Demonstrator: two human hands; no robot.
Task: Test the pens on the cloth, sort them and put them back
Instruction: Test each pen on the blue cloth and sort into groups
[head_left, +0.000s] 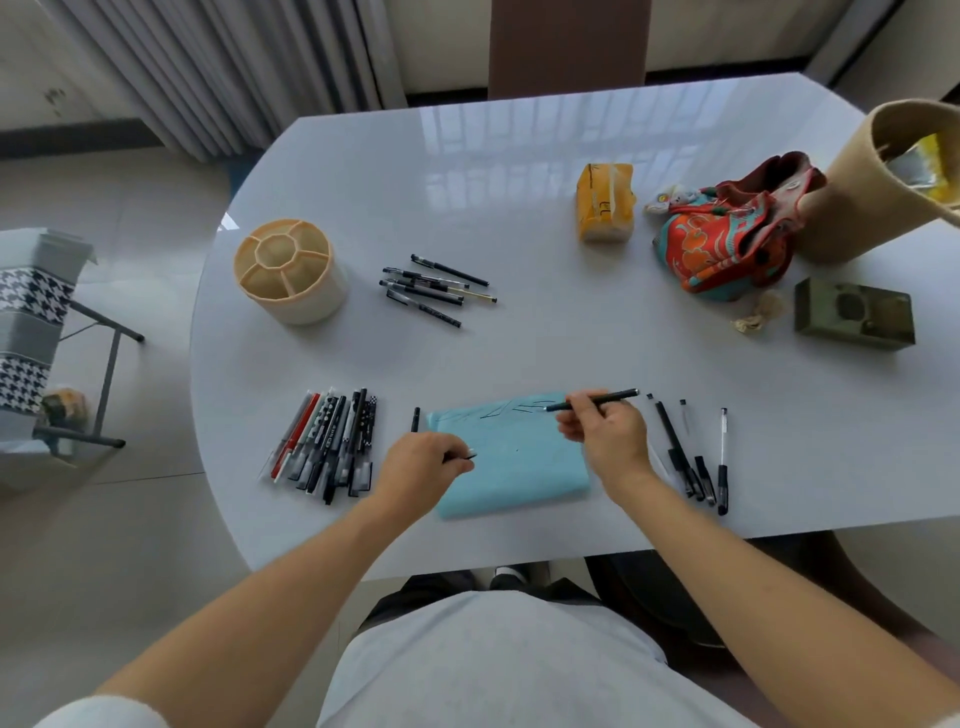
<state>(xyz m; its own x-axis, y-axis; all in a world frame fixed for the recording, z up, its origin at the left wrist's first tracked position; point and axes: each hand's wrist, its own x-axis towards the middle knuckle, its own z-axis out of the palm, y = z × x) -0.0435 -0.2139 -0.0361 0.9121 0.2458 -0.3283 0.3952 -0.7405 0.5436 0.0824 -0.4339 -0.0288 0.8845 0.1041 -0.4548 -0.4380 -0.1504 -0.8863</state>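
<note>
Right hand (605, 431) fingers pinch a light, stiff pen (592, 400) mid-barrel, tip on soft cloth (511, 467); left hand (421, 465) fingers pinch its cap (465, 457)

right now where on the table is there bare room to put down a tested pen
Bare patches: between the pen holder and the row of pens; between the loose pens and the blue cloth. Crowded: right of the cloth, around the right hand.
</note>
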